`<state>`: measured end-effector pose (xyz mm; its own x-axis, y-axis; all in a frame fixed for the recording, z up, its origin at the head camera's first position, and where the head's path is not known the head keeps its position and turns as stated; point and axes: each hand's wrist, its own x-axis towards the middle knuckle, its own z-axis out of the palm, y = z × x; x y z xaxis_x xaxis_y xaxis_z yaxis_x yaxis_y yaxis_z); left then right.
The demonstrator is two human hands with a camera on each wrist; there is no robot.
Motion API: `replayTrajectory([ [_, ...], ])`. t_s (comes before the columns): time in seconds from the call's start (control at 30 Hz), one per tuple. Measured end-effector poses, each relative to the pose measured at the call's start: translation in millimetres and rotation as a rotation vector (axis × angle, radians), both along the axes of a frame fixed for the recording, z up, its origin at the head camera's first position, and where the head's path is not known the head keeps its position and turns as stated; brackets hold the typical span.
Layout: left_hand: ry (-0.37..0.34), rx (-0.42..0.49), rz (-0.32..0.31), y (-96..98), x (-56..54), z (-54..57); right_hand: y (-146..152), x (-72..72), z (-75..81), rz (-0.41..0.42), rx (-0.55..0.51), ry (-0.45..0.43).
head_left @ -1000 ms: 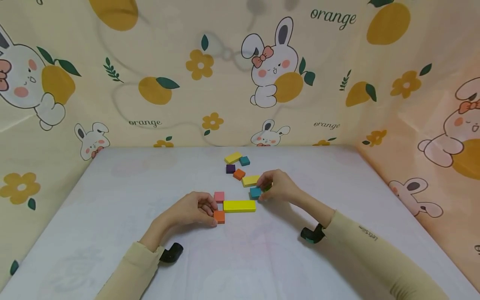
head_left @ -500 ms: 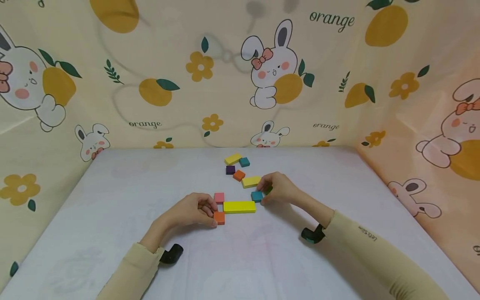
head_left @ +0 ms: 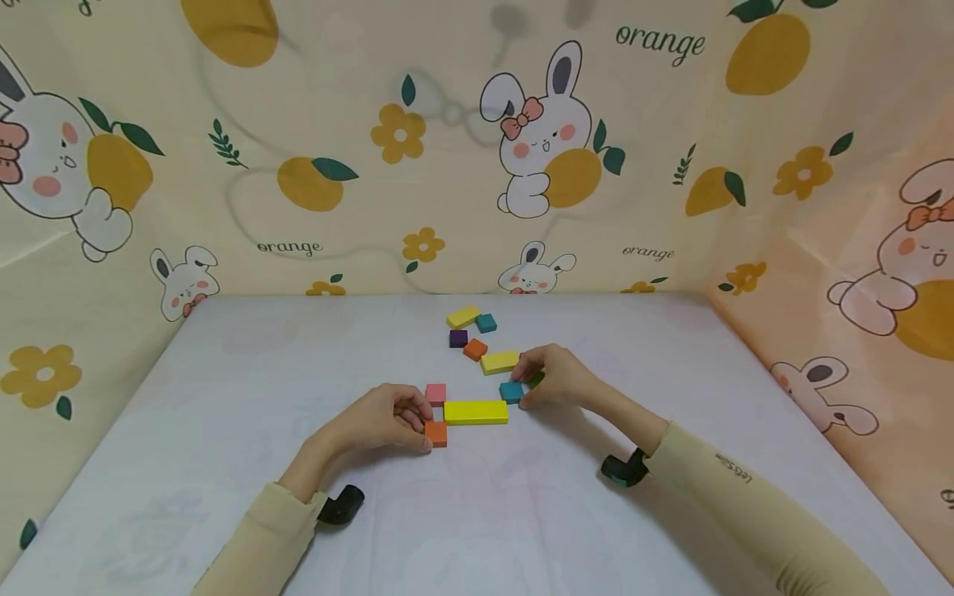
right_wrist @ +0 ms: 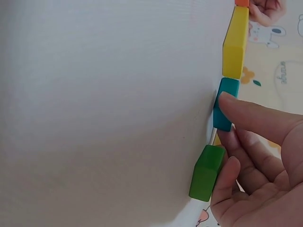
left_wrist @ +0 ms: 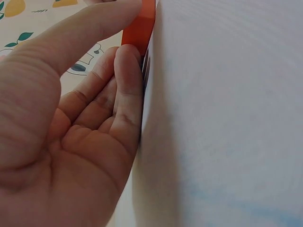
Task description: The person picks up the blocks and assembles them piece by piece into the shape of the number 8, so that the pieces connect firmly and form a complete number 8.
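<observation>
My left hand pinches a small orange block, its thumb against the block's near left side. Just behind sits a pink block, close to the curled fingers. To the right lies a long yellow block. My right hand holds a teal block at the yellow block's far right corner. In the right wrist view, the thumb presses the face of the teal block with fingers behind it. A green block stands beside those fingers, mostly hidden by the hand in the head view.
Behind the hands lie a smaller yellow block, an orange block, a purple block, another teal block and another yellow block. All are on a white tabletop with a printed backdrop around it.
My right hand has drawn the teal block slightly nearer and to the right, beside the long yellow block's corner. The left hand stays on the orange block.
</observation>
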<state>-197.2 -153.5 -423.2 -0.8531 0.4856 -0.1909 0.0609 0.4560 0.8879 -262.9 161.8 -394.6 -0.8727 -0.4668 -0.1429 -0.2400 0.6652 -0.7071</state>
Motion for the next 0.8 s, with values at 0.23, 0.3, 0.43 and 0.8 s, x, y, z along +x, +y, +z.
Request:
replayTrajectory([
  [0.23, -0.006, -0.002, 0.008, -0.1, 0.6, 1.1, -1, 0.0, -0.8, 0.001, 0.007, -0.007],
  [0.3, -0.007, -0.002, 0.010, 0.0, 1.0, 1.4, -1, -0.1, -0.6, 0.002, 0.006, -0.007],
  [0.43, -0.006, 0.000, 0.010, 0.1, 1.3, 1.8, 1, 0.8, 2.1, -0.011, 0.009, -0.012],
  [0.8, -0.008, 0.009, 0.001, 0.6, 0.9, 1.2, 21, 12.0, 11.8, -0.213, -0.109, -0.003],
])
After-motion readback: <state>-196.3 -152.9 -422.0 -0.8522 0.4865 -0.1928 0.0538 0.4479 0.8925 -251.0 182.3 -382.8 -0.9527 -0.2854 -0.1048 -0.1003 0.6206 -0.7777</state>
